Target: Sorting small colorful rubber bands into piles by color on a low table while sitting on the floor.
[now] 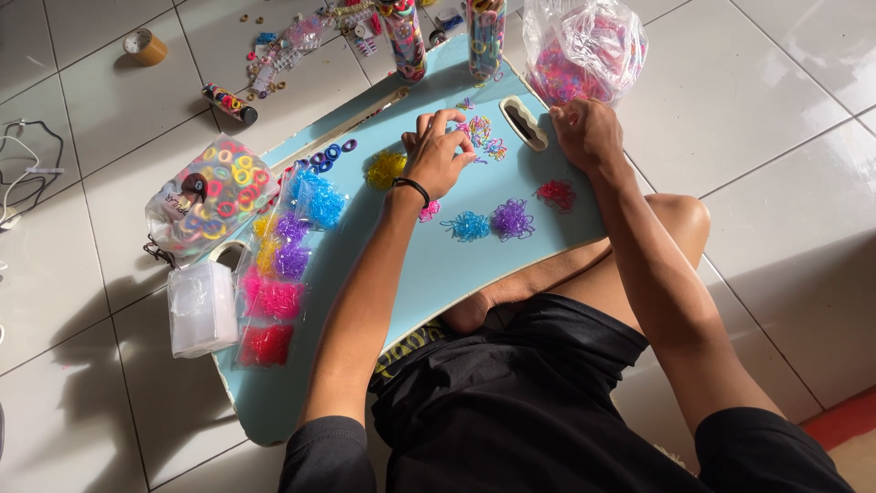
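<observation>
Multicoloured tiny elastic bands, loose tangled heap; left hand grip pinching them, right hand grip unclear.

Bright, even daylight fills the scene, and the white floor tiles bounce it back with a soft sheen, strongest toward the upper right. My arms and body throw soft grey shadows down and to the left across the pale blue board and the tiles beside it, and the clear plastic bag shows small glints. Focus is sharp in the middle, while straight tile lines bow slightly near the edges.
</observation>
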